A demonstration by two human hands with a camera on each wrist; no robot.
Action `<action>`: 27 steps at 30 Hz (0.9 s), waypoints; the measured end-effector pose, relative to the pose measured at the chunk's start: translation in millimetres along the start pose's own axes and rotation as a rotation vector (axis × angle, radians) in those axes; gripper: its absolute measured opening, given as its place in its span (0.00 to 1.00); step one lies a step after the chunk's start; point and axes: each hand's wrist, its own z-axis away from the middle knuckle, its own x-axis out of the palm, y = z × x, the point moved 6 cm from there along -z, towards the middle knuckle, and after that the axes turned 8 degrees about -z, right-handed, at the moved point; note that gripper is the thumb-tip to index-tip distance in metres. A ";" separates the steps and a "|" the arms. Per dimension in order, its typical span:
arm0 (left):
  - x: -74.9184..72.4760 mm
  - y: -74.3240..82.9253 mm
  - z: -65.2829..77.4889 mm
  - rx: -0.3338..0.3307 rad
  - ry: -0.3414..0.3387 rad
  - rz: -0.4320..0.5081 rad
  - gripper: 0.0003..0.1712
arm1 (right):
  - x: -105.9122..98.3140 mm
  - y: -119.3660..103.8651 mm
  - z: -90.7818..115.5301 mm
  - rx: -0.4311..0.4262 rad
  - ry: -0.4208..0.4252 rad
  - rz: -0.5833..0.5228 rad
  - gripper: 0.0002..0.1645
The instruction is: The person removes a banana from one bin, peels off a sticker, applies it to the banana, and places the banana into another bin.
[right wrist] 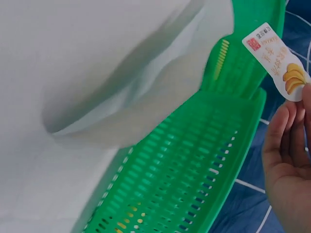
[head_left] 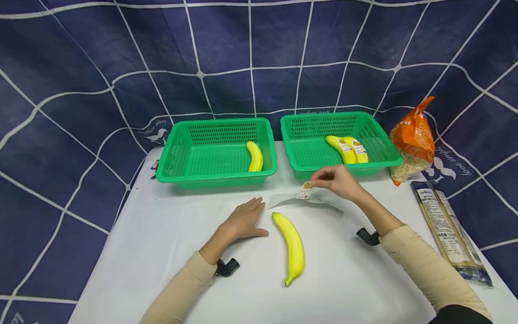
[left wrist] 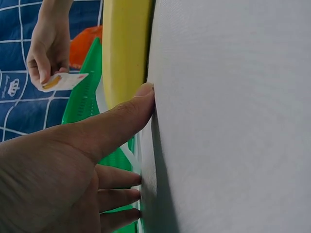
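Note:
My right hand (head_left: pixel 335 181) pinches a small label sticker (right wrist: pixel 272 56) between thumb and fingertips, above the table near the right basket. The sticker is white, with a picture of bananas and red and gold print. Beneath it a curled pale sheet (right wrist: pixel 165 104) lies on the table, its edge bent upward. My left hand (head_left: pixel 244 220) rests on the table with fingers extended, holding nothing. Just right of the left thumb lies a yellow banana (head_left: pixel 294 245), with no label on the side in view. In the left wrist view the thumb (left wrist: pixel 129 116) appears close to the banana.
A green basket (head_left: pixel 218 180) at the back left holds one banana (head_left: pixel 255 156). The right green basket (head_left: pixel 299 168) holds two labelled bananas (head_left: pixel 349 150). An orange-and-clear bag (head_left: pixel 413 139) stands beside it, and long flat packages (head_left: pixel 449 229) lie along the right edge.

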 end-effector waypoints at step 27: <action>-16.9 11.4 8.2 0.066 0.196 0.017 0.63 | 50.8 -20.3 25.0 0.134 -0.258 -0.084 0.08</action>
